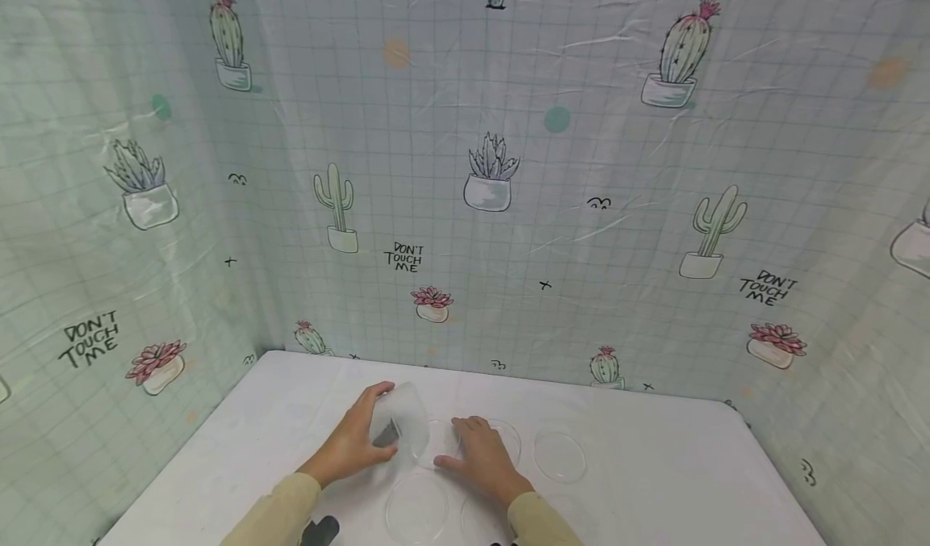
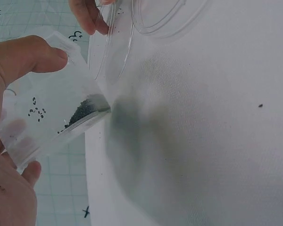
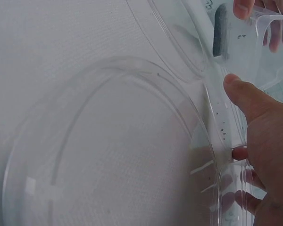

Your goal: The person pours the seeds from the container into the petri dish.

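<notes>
My left hand grips a clear plastic tub, tilted on its side with its mouth toward the right hand. Tiny black seed-like grains are heaped in the tub's low corner; several more cling to its wall. Just right of the tub lies a clear round dish, with a few dark grains in it. My right hand is at this dish's right side, thumb spread from the fingers, fingertips at the rim. The right wrist view shows the index fingertip against the clear edge.
More clear round dishes stand around the hands, one at the right and one in front. A stray dark grain lies on the white table. Cactus-print sheeting rises behind and at both sides.
</notes>
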`<state>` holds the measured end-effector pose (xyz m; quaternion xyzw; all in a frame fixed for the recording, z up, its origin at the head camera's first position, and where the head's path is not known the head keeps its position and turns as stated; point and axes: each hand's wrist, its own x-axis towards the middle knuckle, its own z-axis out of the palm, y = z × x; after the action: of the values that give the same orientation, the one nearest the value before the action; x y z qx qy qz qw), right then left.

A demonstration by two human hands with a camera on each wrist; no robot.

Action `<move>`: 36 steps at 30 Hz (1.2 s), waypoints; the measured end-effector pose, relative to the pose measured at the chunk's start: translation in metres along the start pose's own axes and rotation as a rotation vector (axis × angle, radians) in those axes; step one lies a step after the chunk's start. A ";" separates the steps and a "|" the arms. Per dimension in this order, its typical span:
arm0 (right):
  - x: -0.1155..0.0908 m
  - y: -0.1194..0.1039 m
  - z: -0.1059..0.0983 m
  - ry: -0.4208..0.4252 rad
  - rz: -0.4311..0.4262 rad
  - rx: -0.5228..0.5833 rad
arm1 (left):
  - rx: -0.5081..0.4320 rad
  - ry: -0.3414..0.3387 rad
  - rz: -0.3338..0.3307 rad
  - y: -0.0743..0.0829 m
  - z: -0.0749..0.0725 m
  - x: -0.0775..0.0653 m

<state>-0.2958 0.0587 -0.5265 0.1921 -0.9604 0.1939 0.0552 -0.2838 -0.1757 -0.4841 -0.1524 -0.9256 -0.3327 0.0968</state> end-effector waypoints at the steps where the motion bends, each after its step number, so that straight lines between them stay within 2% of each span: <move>1: 0.000 0.000 0.000 0.000 0.000 0.001 | 0.004 -0.003 -0.001 0.001 0.000 0.000; 7: -0.001 -0.001 0.000 0.014 -0.006 0.002 | 0.027 -0.019 0.017 0.004 -0.003 0.002; 17: -0.001 0.000 0.001 0.004 -0.002 0.003 | 0.090 -0.024 0.107 0.003 -0.004 0.006; 31: 0.000 -0.001 0.002 0.007 -0.007 -0.002 | 0.105 -0.073 0.179 0.008 -0.009 0.011; 36: 0.000 0.000 0.002 0.013 -0.017 0.000 | 0.130 -0.096 0.184 0.012 -0.010 0.012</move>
<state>-0.2957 0.0583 -0.5286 0.1990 -0.9584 0.1946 0.0631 -0.2902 -0.1706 -0.4658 -0.2460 -0.9308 -0.2541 0.0923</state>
